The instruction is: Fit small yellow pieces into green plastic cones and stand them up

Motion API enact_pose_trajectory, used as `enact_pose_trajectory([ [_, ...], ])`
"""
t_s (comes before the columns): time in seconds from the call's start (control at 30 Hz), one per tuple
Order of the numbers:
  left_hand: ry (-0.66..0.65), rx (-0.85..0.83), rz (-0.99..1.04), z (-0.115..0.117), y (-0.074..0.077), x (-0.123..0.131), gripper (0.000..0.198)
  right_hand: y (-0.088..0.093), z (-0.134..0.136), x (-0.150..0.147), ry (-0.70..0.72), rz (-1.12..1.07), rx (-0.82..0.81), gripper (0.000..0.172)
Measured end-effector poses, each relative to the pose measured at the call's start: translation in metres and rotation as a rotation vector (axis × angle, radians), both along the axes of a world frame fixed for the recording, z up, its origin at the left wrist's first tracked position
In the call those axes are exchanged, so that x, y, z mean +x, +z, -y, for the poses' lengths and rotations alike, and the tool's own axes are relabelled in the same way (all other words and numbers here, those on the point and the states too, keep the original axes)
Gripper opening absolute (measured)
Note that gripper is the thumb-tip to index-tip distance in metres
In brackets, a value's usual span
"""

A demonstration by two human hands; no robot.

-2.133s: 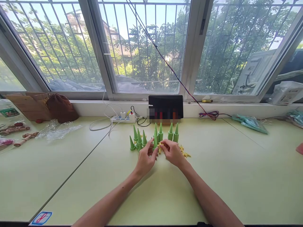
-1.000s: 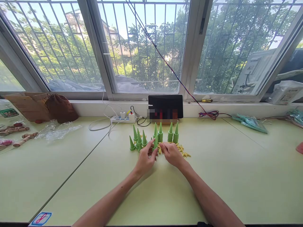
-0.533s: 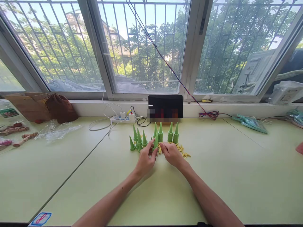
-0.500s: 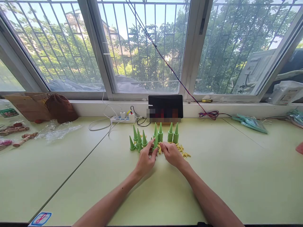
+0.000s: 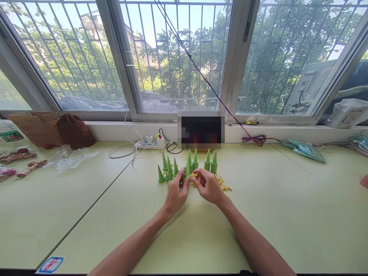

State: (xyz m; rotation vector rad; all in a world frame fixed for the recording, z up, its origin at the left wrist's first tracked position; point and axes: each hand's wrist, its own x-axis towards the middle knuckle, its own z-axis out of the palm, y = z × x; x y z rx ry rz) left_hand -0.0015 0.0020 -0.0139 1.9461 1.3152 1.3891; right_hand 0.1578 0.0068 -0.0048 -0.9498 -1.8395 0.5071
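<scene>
Pointing straight up, green cone (image 5: 187, 170) gripped by left hand (image 5: 176, 191); right hand (image 5: 209, 188) seemingly pinches yellow piece (image 5: 194, 174)

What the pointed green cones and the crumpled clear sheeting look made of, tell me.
Pointed green cones: probably moulded plastic, satin, judging by even colour and smooth tapers. Crumpled clear sheeting: likely thin plastic film, glossy, judging by translucent creases and glints.

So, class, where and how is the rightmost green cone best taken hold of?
Grip the rightmost cone by its wide lower part, probably best from the right: it stands upright, its top narrows to a point, and the next cone stands close on its left.
</scene>
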Motion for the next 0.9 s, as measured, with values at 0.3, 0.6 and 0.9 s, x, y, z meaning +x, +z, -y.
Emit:
enact_pose_trajectory([
  [0.3, -0.043, -0.077, 0.076, -0.0004, 0.0022, 0.0003, 0.049, -0.0041, -0.0022, -0.0003, -0.004, -0.01, -0.005, 0.015],
  [0.6, -0.066, -0.055, 0.051, -0.0007, -0.0004, -0.0029, 0.05, -0.0059, -0.004, -0.0002, 0.007, -0.01, -0.018, 0.017],
  [0.9, -0.102, -0.017, -0.031, 0.0005, -0.0048, -0.003, 0.047, -0.0072, -0.0064, 0.0014, -0.05, 0.052, -0.036, 0.032],
])
